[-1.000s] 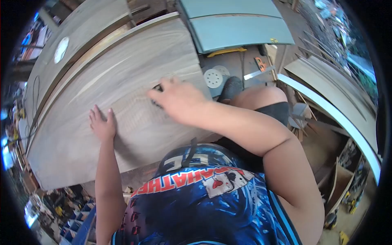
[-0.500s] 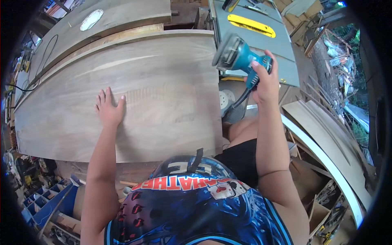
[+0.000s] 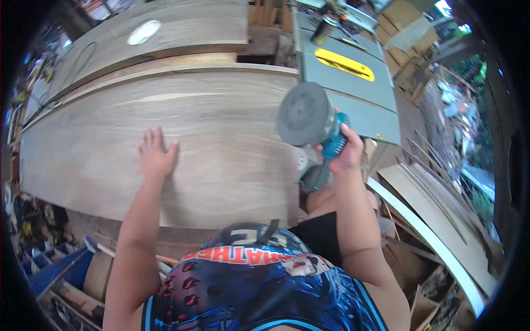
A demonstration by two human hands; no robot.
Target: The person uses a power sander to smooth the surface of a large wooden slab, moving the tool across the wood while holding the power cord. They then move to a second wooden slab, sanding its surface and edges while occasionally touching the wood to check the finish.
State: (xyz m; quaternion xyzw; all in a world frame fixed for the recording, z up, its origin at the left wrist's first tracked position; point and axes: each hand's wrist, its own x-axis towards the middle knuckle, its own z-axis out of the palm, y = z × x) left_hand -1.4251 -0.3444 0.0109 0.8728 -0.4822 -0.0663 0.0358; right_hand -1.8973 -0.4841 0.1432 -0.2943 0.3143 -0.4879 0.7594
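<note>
A broad wooden panel (image 3: 226, 165) lies in front of me, pale with a light streak in its grain. My left hand (image 3: 157, 157) rests on it with the fingers spread. In my right hand (image 3: 349, 151) is a teal electric sander (image 3: 335, 138), raised over the panel's right end. Its round dark pad (image 3: 305, 113) is turned up and toward me, so the flat sanding face shows. My fingers wrap round the body; some of them are hidden behind it.
Behind lies a second panel (image 3: 204, 27) with a white oval item (image 3: 144, 33) on it. A grey-green table with a yellow insert (image 3: 345, 65) stands at back right, holding a dark can (image 3: 326, 28). Leaning boards (image 3: 430, 198) are at right, a blue divided box (image 3: 58, 270) lower left.
The sander has been tilted so that its pad faces me, and my right hand has come lower in view. The left hand stays spread on the panel. The whole view has shifted slightly.
</note>
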